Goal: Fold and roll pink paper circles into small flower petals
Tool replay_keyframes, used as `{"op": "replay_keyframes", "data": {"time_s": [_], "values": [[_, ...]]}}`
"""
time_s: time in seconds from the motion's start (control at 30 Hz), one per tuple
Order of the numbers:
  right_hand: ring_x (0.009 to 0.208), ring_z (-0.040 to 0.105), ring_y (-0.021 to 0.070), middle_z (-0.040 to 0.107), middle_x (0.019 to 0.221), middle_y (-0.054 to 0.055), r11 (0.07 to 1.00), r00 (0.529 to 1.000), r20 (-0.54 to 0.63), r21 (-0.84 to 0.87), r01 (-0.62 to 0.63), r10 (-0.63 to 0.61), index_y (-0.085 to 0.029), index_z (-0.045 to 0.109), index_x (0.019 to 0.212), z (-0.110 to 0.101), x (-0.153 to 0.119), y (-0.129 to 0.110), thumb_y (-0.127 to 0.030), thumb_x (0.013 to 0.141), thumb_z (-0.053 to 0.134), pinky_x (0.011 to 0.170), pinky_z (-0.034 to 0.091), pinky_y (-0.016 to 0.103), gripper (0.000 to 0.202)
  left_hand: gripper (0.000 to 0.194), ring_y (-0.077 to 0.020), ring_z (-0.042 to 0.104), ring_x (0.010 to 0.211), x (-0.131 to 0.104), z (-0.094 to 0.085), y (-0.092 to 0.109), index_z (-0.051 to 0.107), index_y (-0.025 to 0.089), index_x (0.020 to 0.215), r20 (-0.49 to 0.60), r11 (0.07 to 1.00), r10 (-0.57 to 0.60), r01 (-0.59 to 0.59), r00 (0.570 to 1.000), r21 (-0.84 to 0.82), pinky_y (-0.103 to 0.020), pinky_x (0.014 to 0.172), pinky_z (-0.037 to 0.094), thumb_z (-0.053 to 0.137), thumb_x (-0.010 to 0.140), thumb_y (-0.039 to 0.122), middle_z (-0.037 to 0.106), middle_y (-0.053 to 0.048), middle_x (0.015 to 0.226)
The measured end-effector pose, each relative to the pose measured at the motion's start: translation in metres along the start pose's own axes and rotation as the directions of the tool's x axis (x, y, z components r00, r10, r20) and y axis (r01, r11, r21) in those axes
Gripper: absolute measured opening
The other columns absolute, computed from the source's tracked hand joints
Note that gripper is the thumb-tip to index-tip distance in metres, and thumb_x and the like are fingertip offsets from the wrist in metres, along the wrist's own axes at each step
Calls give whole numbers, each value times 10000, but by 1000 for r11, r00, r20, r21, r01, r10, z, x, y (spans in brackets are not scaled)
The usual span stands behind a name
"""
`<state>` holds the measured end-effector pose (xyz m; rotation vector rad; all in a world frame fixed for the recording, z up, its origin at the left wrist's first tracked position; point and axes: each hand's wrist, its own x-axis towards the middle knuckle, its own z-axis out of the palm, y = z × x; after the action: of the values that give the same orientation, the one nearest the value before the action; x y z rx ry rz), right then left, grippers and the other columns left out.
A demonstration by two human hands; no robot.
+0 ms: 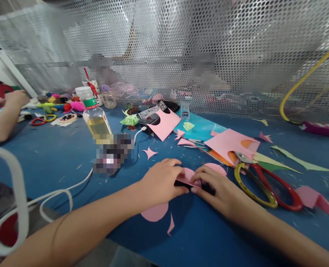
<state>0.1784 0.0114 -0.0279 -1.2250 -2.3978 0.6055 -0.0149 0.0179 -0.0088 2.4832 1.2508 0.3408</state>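
A small pink paper piece (187, 175) is held between both hands above the blue table. My left hand (164, 180) grips its left side, fingers curled over the top and thumb below. My right hand (217, 185) pinches its right side between thumb and fingers. One pink paper circle (155, 212) lies under my left wrist, and another (216, 169) lies just behind my right hand. A thin pink scrap (171, 224) rests near the table's front. Scissors with red and yellow handles (269, 187) lie right of my right hand.
Cut pink sheets (228, 144) and a blue sheet (200, 128) lie behind the hands. A bottle of yellowish liquid (96, 120), a white cable (81, 184) and a blurred object (113, 154) are left. Another person's arm (7, 116) reaches in far left. Perforated metal (159, 48) stands behind.
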Motion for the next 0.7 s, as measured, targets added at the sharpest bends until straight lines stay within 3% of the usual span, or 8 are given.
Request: {"op": "replay_keyframes", "data": {"time_s": [0.17, 0.3, 0.4, 0.53, 0.6, 0.7], "values": [[850, 546, 192, 570, 938, 73, 999, 999, 3, 14, -43, 43, -196, 591, 945, -1, 1, -3, -341, 850, 470, 751, 458, 349, 211, 309, -277, 478, 1116, 2, -1, 0, 624, 169, 929, 12, 999, 5, -4, 1000, -54, -441, 919, 399, 625, 720, 396, 534, -105, 1208], [828, 545, 172, 571, 911, 60, 1000, 1000, -15, 8, 11, -11, -194, 601, 886, -3, 2, -3, -248, 824, 520, 742, 459, 325, 115, 126, -244, 498, 1093, 5, -9, 4, 621, 165, 733, 30, 993, 76, -73, 997, -90, -395, 899, 407, 595, 756, 286, 568, -78, 1143], [839, 549, 161, 572, 913, 51, 996, 995, -26, -3, 93, -93, -189, 596, 821, -4, 3, 0, -156, 807, 520, 745, 468, 305, 84, 180, -254, 493, 1102, 9, -16, 5, 629, 168, 709, 55, 989, 106, -100, 993, -106, -413, 912, 389, 588, 756, 336, 570, -79, 1153], [851, 562, 164, 581, 939, 62, 977, 977, -72, -85, 194, -200, -192, 587, 849, -7, 1, 4, -93, 819, 448, 751, 481, 315, 173, 376, -226, 535, 1039, 14, -18, -1, 571, 182, 1041, -78, 938, -114, 82, 990, -336, -386, 865, 429, 529, 773, 442, 537, -101, 1203], [871, 565, 166, 583, 968, 67, 964, 961, -111, -118, 239, -252, -195, 578, 889, -9, -1, 5, -101, 832, 432, 766, 483, 322, 182, 450, -189, 592, 880, 16, -16, -6, 506, 173, 1119, -21, 855, -190, 155, 981, -495, -334, 746, 476, 563, 749, 423, 596, -92, 1082], [878, 575, 161, 585, 983, 73, 945, 937, -176, -184, 269, -301, -190, 560, 901, -13, -3, 4, -107, 832, 444, 773, 487, 313, 159, 246, -127, 575, 647, 16, -13, -10, 567, 134, 908, 142, 741, -117, 182, 983, -647, -258, 597, 473, 576, 744, 317, 609, -13, 736]]}}
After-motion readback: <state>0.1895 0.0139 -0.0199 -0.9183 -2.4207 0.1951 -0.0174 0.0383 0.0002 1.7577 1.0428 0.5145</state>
